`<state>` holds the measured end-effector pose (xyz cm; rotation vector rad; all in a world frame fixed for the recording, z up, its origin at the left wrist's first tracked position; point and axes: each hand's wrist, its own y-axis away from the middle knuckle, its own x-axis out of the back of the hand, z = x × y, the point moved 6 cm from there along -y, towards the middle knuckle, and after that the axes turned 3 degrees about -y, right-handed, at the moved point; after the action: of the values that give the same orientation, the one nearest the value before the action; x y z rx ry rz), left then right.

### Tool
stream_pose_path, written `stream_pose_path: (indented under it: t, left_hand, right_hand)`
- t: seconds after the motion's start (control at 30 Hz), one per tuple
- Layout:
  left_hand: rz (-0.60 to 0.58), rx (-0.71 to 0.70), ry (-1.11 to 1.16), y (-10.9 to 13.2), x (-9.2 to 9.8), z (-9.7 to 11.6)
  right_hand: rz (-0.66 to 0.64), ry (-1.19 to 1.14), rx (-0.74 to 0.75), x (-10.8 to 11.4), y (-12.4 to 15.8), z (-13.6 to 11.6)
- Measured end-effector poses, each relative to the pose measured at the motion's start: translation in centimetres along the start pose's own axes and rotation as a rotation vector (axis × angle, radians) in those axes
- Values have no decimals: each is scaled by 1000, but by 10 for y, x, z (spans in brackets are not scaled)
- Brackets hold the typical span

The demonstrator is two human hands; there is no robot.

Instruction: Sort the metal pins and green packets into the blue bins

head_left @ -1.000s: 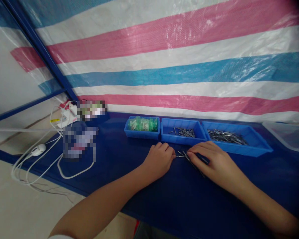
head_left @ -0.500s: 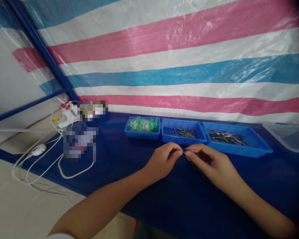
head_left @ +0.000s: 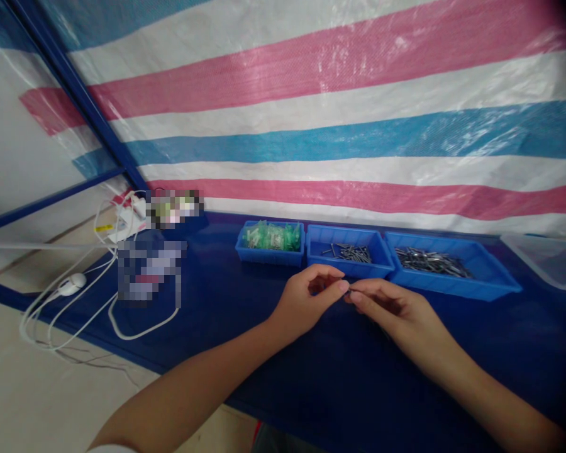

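Observation:
My left hand [head_left: 309,299] is closed in a pinch, thumb against the fingers, just in front of the middle bin. Close on its right, my right hand [head_left: 400,311] pinches too, and the fingertips of both almost meet. Between them shows a tiny dark sliver of a thin piece [head_left: 350,290], mostly hidden by the fingers, so its kind cannot be made out. Behind the hands stand a blue bin of loose screws or nails [head_left: 353,253] and a longer blue bin of slim metal pieces [head_left: 431,262].
Left of these, a smaller blue bin [head_left: 270,255] holds green and pale plastic pieces. White cables [head_left: 141,335] and a power strip [head_left: 128,223] lie at the table's left. A clear plastic container [head_left: 542,258] is at far right. Striped sheeting [head_left: 311,145] hangs behind the blue table [head_left: 339,384].
Both hands have stayed together, with small finger shifts. A pale sliver at the right fingertips and a dark thin line below them, visible earlier, are now mostly covered.

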<state>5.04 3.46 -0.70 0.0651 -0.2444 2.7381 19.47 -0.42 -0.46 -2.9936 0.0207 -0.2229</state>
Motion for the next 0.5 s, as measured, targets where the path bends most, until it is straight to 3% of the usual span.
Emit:
stream_pose_path:
  t: [0.13, 0.33, 0.5]
  left_hand:
    - [-67, -20, 28, 0, -3, 2]
    - [-10, -60, -52, 1, 0, 7]
    - [0, -86, -215, 1, 3, 10]
  right_hand:
    - [-25, 41, 2, -2, 0, -1]
    - [-73, 125, 32, -2, -1, 1]
    - [-18, 156, 100, 4, 0, 2]
